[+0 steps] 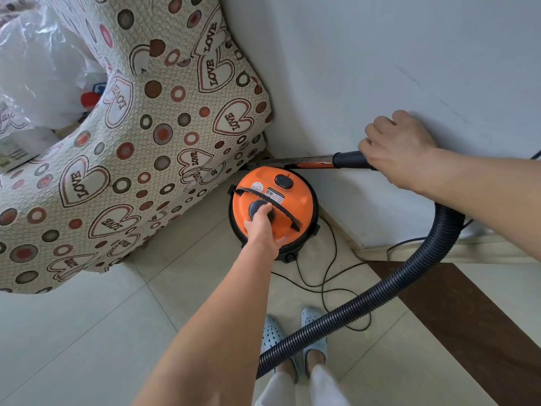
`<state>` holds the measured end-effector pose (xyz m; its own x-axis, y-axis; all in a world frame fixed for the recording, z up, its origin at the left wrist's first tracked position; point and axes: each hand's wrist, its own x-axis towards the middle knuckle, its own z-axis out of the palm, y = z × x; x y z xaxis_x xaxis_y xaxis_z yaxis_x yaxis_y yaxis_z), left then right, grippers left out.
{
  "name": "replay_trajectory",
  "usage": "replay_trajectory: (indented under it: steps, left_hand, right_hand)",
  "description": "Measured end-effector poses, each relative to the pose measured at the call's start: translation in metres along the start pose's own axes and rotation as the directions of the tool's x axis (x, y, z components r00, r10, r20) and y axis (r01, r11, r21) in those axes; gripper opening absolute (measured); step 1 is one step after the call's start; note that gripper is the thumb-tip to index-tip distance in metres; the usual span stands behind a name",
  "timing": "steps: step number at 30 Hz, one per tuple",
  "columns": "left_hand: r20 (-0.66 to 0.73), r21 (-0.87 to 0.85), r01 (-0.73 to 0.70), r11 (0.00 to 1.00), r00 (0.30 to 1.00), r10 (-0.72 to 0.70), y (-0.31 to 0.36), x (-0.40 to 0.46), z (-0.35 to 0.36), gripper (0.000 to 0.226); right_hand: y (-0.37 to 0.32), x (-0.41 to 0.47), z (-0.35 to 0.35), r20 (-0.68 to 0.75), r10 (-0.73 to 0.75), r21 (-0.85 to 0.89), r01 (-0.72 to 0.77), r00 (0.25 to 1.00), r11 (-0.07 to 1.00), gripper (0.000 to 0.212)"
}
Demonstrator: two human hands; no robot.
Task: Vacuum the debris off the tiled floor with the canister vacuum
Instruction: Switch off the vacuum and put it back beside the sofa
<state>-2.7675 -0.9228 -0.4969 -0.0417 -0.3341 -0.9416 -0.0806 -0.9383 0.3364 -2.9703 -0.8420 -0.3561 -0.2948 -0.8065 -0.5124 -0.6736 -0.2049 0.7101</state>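
Observation:
An orange canister vacuum [295, 200] with a black base stands on the pale tiled floor [87, 332] in the corner by the wall. My left hand [262, 225] is closed around the round black knob on its lid, beside the black carrying handle. My right hand [395, 148] grips the black end of the metal wand [310, 161], which points left toward the corner behind the canister. A black ribbed hose [409, 276] curves from my right hand down past my feet. No debris is plainly visible on the tiles.
A sofa under a heart-and-circle cover [131, 148] fills the left, with plastic bags [35, 68] on it. A thin black power cord [325, 276] loops on the floor by the canister. The white wall [380, 68] is on the right, a dark brown floor strip [468, 317] below it.

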Motion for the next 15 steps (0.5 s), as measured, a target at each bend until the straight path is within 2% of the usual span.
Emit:
replay_trajectory:
  steps: [4,10,15]
  left_hand:
    - [-0.016,0.013,0.011,1.0,1.0,-0.011,0.0019,0.0,0.0006,0.081]
    - [-0.004,0.039,0.012,0.999,1.0,-0.012,0.005,0.0015,-0.001,0.086]
    - [-0.01,0.029,0.015,0.999,1.0,-0.015,0.0033,0.005,-0.0083,0.081]
  right_hand:
    - [0.001,-0.0015,-0.002,0.004,-0.015,-0.017,0.015,1.0,1.0,0.049]
    - [-0.0029,-0.0006,-0.0033,0.04,-0.022,-0.031,0.023,0.999,0.999,0.035]
    - [-0.008,0.0,-0.0034,0.033,-0.036,-0.027,0.037,0.999,0.999,0.036]
